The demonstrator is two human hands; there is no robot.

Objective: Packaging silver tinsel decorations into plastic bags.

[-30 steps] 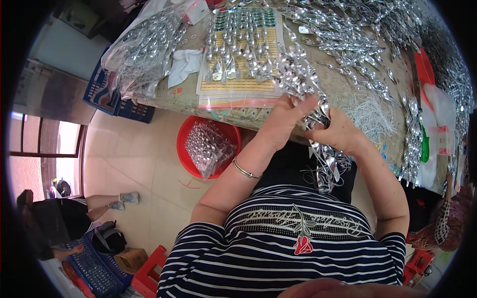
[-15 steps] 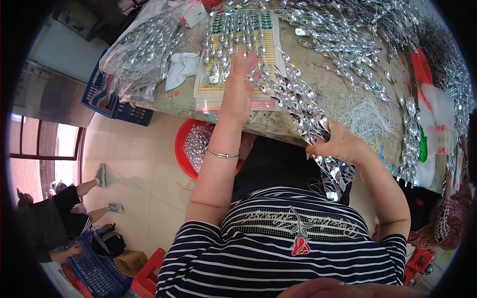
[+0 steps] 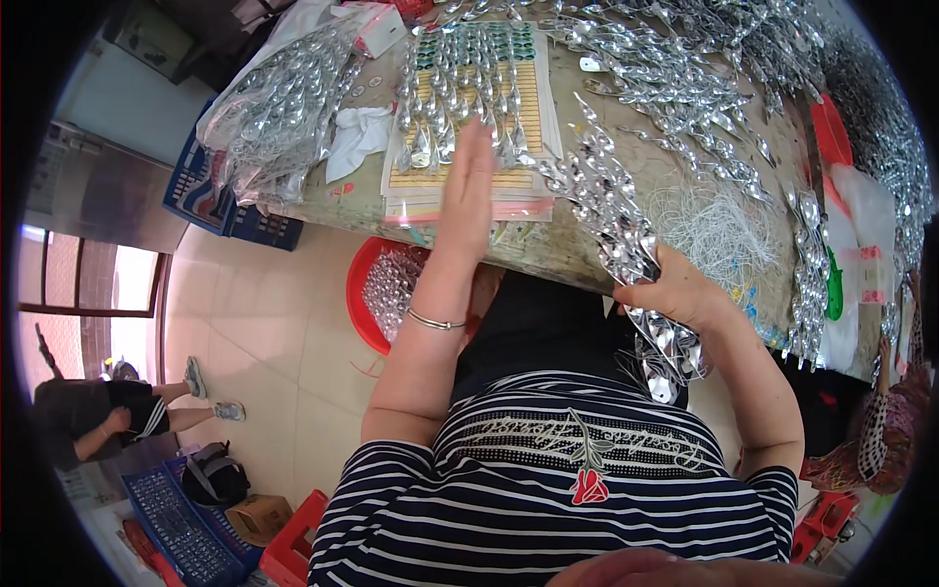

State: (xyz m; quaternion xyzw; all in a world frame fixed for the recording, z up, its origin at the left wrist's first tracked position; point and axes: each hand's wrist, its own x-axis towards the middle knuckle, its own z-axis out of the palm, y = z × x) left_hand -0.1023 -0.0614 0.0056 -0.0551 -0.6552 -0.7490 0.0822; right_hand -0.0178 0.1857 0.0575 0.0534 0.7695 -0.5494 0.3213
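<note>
My right hand (image 3: pixel 677 291) is wrapped round a bundle of shiny silver twisted strips (image 3: pixel 626 210). One end of the bundle reaches up over the table edge, and the other hangs down in front of my shirt. My left hand (image 3: pixel 471 191) is stretched out straight, edge-on, at the lower ends of silver twisted strips (image 3: pixel 445 93) laid in rows. It appears to hold nothing; whether it touches the strips I cannot tell. Under those strips lies a sheet (image 3: pixel 419 180) with yellow stripes and a green patterned band, on top of papers.
Loose silver strips (image 3: pixel 675 93) cover the right of the worktable (image 3: pixel 606 108), beside tangled white thread (image 3: pixel 719 230). Bagged strips (image 3: pixel 284 117) and a white cloth (image 3: pixel 356 137) lie left. A red basin (image 3: pixel 364 293) of silver pieces stands below. Another person (image 3: pixel 98 421) is at far left.
My left hand has drawn back toward me, its fingers straightening and coming together. The bundle in my right hand has shifted slightly right, its upper end swinging away from the sheet.
</note>
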